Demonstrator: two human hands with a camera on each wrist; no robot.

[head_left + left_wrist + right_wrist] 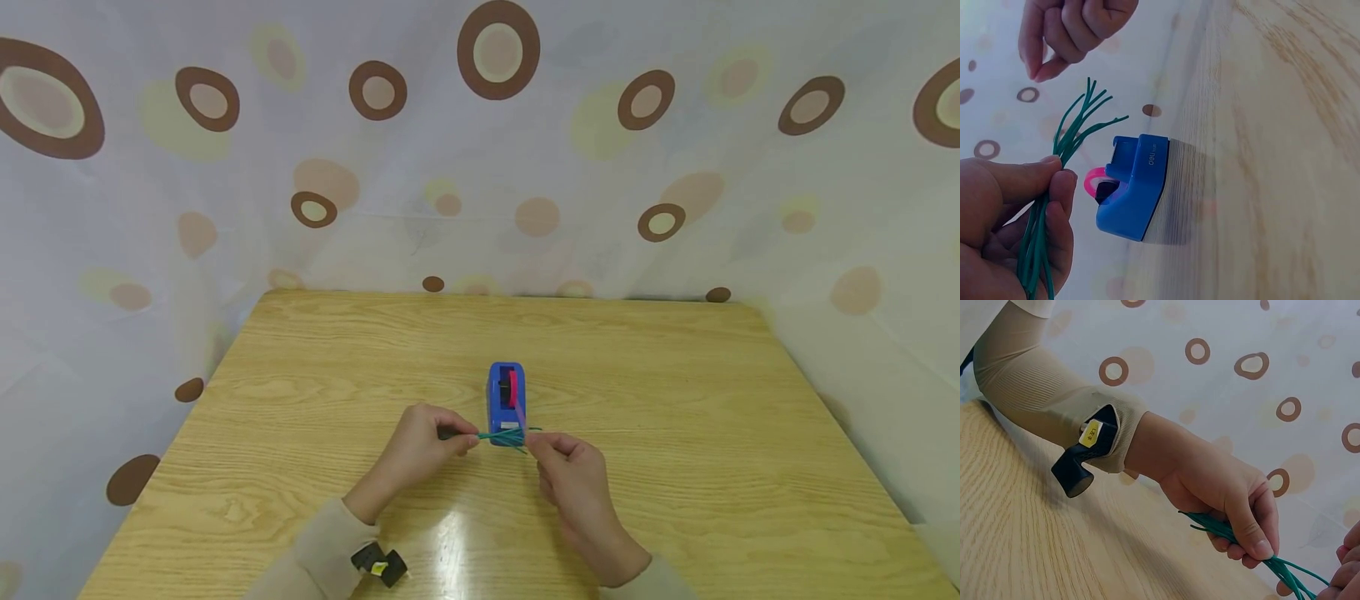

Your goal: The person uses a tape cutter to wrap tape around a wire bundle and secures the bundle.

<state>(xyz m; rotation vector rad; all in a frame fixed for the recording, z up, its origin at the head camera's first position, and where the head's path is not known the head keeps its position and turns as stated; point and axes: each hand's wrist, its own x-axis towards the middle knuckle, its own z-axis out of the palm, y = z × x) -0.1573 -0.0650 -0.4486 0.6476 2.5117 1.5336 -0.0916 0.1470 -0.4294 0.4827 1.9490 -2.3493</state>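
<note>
My left hand [423,442] pinches a bundle of thin green wires [1075,134] between thumb and fingers. Their free ends fan out past the fingertips, and the other ends run back across the palm. Beyond them on the table stands a blue tape dispenser [1141,187] with a pink-cored roll [513,387]. A thin translucent strip of tape [521,415] stretches from that roll toward my right hand [577,475], whose thumb and index finger pinch its end. The right fingertips are close to the loose wire ends, over the dispenser's front.
The wooden table [652,367] extends around the dispenser on all sides. A patterned curtain [420,150] hangs behind and beside it. A black wrist camera mount [380,563] sticks out from the left sleeve [326,546].
</note>
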